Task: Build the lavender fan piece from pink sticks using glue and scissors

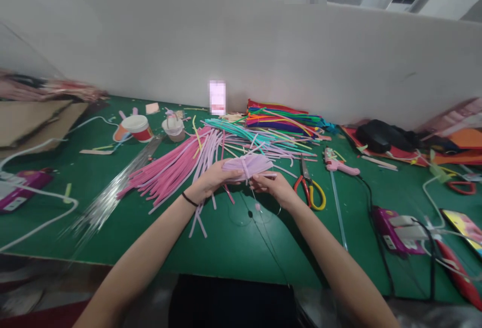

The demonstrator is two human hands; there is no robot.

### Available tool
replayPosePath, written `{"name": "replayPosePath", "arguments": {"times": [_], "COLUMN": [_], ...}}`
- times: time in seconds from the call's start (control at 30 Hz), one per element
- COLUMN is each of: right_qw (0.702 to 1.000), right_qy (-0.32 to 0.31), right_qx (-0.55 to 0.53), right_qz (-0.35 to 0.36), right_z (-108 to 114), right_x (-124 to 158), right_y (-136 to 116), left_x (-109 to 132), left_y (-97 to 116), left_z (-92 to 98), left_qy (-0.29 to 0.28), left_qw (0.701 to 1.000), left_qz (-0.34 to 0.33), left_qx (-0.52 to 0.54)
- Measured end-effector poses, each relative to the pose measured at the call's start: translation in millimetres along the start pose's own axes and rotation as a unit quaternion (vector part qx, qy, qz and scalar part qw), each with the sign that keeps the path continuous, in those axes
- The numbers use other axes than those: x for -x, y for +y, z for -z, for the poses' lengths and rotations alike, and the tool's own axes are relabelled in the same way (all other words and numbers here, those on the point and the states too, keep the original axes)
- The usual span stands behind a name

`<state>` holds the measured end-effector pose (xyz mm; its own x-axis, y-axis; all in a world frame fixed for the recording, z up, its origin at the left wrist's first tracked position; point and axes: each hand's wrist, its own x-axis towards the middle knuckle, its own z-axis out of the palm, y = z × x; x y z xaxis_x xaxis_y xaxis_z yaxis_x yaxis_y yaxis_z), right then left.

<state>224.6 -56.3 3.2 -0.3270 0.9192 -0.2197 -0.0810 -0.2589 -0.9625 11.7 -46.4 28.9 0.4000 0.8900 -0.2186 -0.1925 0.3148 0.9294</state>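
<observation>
My left hand [213, 178] is closed around one end of a lilac bundle of pipe cleaners [251, 163], gathered at its middle by a lilac band. At the bundle's right side, the fingers of my right hand [274, 187] pinch a lilac pipe cleaner [268, 174] just below it. A thin thread with a small pale piece [257, 207] hangs beneath the hands. Loose pink pipe cleaners [169, 165] fan out to the left, and turquoise ones [239, 129] lie behind the bundle.
Scissors [309, 187] and a pink glue gun [339, 165] lie right of my hands. Further right is a purple power strip [395, 232] with cables. A red-and-white tub [138, 128], a white cup [173, 129] and clear sticks [113, 187] are left. A white partition [150, 41] stands behind.
</observation>
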Motion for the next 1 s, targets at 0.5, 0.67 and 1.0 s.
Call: {"name": "replayPosePath", "arguments": {"times": [0.5, 0.67, 1.0], "right_qw": [0.999, 0.998, 0.993], "right_qy": [0.001, -0.017, -0.06], "right_qx": [0.035, 0.061, 0.102], "right_qz": [0.005, 0.004, -0.002], "right_z": [-3.3, -8.6, -11.1], "right_x": [1.7, 3.7, 3.5], "right_y": [-2.8, -0.6, 1.8], "left_x": [3.0, 3.4, 11.7], "left_y": [4.5, 6.0, 7.1], "left_z": [6.9, 12.8, 2.6], "left_qy": [-0.032, -0.006, -0.129], "left_qw": [0.997, 0.996, 0.975], "left_qz": [0.076, 0.036, 0.065], "left_qx": [-0.002, -0.081, -0.166]}}
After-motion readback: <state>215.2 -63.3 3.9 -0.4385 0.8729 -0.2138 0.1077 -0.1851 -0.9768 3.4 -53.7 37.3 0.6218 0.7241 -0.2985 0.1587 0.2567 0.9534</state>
